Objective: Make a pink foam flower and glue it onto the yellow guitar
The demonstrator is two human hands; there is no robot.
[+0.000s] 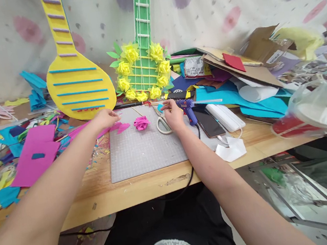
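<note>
My left hand [105, 119] hovers at the lower edge of a yellow lute-shaped board [81, 85], fingers loosely bent, nothing visible in them. Close below it lie pink paper petals [121, 127]. A crumpled pink paper flower [141, 123] rests on a grey cutting mat [143, 153] between my hands. My right hand [173, 115] is over the mat's far right part, fingers slightly apart and no object plainly in them. Beside it are scissors [163, 125] on the left and a blue glue gun [189, 110] on the right. A thin wooden stick [137, 111] lies behind the flower.
A green instrument shape [145, 56] with yellow paper roses leans on the back curtain. A phone [208, 121] and white power bank [225, 117] lie right. Pink sheets [36, 156] and scraps cover the left; cardboard [240, 63] and a bagged tub [311, 114] stand right.
</note>
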